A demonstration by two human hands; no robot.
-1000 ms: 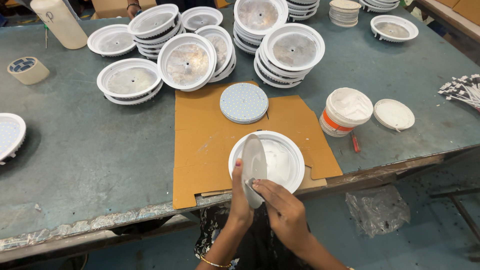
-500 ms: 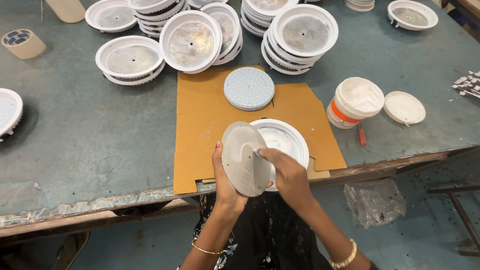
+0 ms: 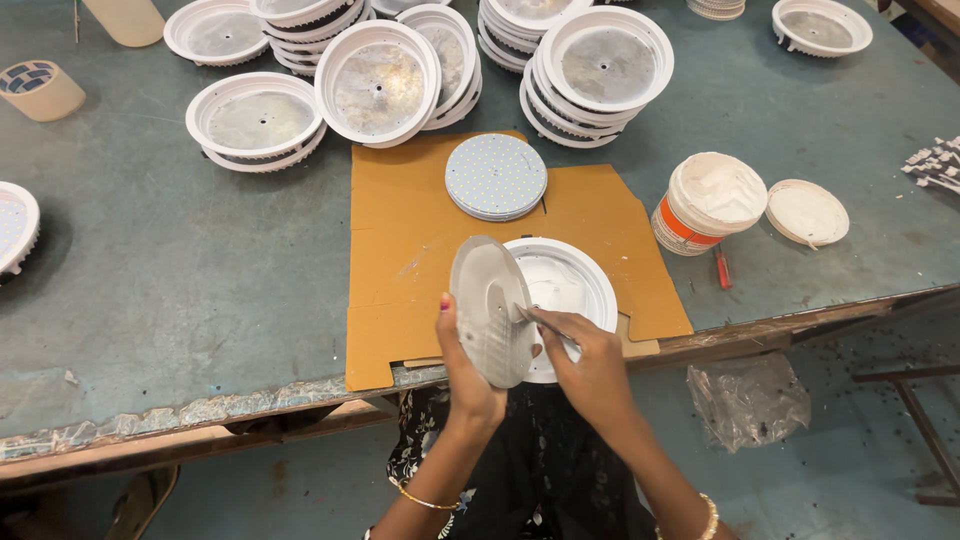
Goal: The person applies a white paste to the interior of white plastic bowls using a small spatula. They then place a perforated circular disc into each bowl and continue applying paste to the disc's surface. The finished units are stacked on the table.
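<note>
Item in hand: round grey metal disc (image 3: 490, 310), tilted on edge, just over the near rim of the white lamp housing (image 3: 565, 290), which serves as my landmark. My left hand (image 3: 468, 372) has its grip pinching the disc's lower rim, thumb on the near face; my right hand (image 3: 592, 362) has its grip pressed together on a thin tool (image 3: 535, 318) whose tip touches the disc's face. I judge the disc light, stiff and smooth, best taken by the rim. The housing lies on a cardboard sheet (image 3: 400, 250) on the worktop (image 3: 150, 270). Beyond it: a dotted round board (image 3: 496, 176). To its right: an open white tub (image 3: 708, 200) and its lid (image 3: 807, 211). Farther beyond: stacked housings (image 3: 600, 70).
</note>
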